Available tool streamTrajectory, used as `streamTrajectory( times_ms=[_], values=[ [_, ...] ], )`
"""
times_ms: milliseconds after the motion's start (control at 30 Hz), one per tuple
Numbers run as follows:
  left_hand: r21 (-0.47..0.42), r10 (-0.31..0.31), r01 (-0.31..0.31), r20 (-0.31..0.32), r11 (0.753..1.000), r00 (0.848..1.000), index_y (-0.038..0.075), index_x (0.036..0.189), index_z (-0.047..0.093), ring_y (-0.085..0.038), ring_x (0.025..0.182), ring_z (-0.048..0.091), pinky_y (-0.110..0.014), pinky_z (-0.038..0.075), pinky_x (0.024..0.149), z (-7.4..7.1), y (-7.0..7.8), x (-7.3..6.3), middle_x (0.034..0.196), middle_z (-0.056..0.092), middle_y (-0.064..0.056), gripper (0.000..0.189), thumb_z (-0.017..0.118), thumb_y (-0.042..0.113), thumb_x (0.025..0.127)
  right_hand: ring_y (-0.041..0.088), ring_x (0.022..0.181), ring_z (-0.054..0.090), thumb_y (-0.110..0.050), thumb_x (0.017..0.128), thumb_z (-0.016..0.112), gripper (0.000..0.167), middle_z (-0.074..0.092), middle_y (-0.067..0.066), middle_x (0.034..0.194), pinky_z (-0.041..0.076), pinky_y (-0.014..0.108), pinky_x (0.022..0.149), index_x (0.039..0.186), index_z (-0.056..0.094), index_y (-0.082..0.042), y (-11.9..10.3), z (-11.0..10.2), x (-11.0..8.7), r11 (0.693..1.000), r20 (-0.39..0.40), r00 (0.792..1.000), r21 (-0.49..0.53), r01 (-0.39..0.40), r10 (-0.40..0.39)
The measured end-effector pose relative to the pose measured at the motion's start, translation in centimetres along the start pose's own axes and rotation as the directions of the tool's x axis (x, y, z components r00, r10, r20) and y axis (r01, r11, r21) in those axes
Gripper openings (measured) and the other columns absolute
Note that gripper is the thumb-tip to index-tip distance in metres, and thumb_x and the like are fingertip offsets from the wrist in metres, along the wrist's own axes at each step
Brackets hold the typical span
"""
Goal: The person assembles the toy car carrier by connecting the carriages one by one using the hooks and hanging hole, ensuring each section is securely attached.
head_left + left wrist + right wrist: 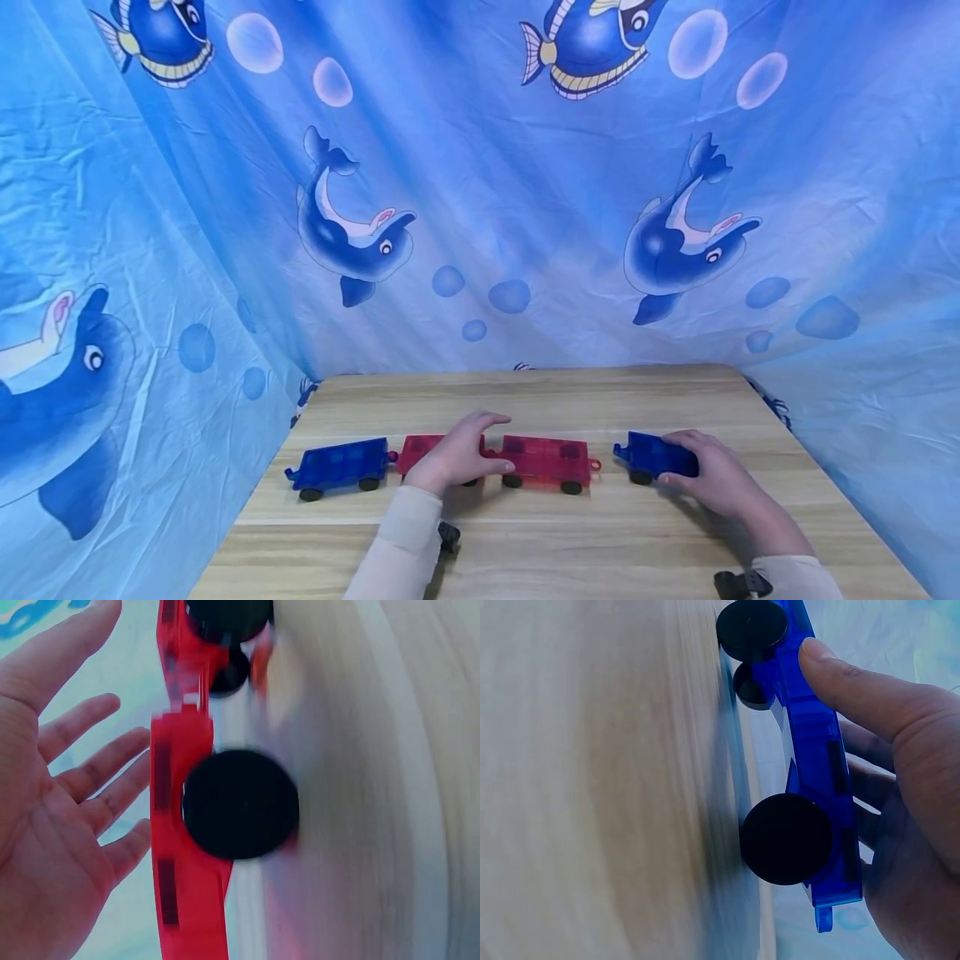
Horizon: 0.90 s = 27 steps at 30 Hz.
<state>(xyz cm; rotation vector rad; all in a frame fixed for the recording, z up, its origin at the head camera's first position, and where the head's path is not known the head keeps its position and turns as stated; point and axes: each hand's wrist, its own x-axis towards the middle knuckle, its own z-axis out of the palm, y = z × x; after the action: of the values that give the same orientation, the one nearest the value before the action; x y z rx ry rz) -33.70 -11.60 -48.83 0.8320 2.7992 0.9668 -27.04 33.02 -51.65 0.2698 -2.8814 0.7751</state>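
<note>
Held in right grip (708, 475): one blue wagon (652, 456), roughly in line with nearest red wagon (545, 460), apart at its right; loosely spread, left grip (460, 457).

Left sleeve (393, 546): long, off-white, plain cloth with soft creases; a slightly paler band crosses it near the wrist
Left wrist device (448, 537): small, black, blocky, on the right side of the cuff
Left hand (465, 454): bare; creases line the palm and finger joints
Right sleeve (798, 578): the same off-white, only its end in sight at the near edge
Right wrist device (741, 584): black, compact, angular, on the left side of the cuff
Right hand (708, 475): bare, as is the wrist up to the sleeve
</note>
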Motion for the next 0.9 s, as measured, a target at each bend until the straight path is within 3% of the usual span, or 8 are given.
streamTrajectory(
  times_ms=[333, 567, 900],
  values=[
    [0.059, 0.097, -0.098, 0.012, 0.993, 0.995, 0.028, 0.155, 0.052, -0.027, 0.145, 0.043, -0.05, 0.048, 0.109, 2.2, 3.1, 2.2, 0.158, 0.044, 0.003, 0.079, 0.085, 0.05, 0.087, 0.052, 0.129, 0.054, -0.051, 0.084, 0.086, 0.071, 0.062, 0.019, 0.139, 0.044, 0.073, 0.098, 0.14, 0.065, -0.012, -0.1, 0.2, 0.1, 1.0, -0.006, 1.0, 0.002, 0.02, -0.02],
    [0.123, 0.107, -0.109, 0.025, 0.986, 0.994, 0.028, 0.153, 0.053, -0.024, 0.142, 0.046, -0.047, 0.047, 0.111, 3.7, 4.4, 3.0, 0.154, 0.048, 0.005, 0.08, 0.086, 0.051, 0.085, 0.051, 0.129, 0.054, -0.048, 0.084, 0.087, 0.07, 0.062, 0.019, 0.139, 0.044, 0.072, 0.099, 0.139, 0.065, -0.01, -0.4, 0.3, 0.2, 0.999, -0.02, 0.999, -0.002, 0.044, -0.044],
    [0.134, 0.113, -0.117, 0.035, 0.984, 0.993, 0.025, 0.153, 0.053, -0.022, 0.142, 0.046, -0.043, 0.044, 0.113, 5.5, 5.1, 3.5, 0.153, 0.049, 0.005, 0.083, 0.089, 0.049, 0.082, 0.049, 0.13, 0.053, -0.05, 0.084, 0.086, 0.071, 0.061, 0.016, 0.141, 0.045, 0.07, 0.099, 0.141, 0.065, -0.013, -0.3, 0.6, 0.3, 0.999, -0.019, 0.999, 0.009, 0.044, -0.044]
  ],
)
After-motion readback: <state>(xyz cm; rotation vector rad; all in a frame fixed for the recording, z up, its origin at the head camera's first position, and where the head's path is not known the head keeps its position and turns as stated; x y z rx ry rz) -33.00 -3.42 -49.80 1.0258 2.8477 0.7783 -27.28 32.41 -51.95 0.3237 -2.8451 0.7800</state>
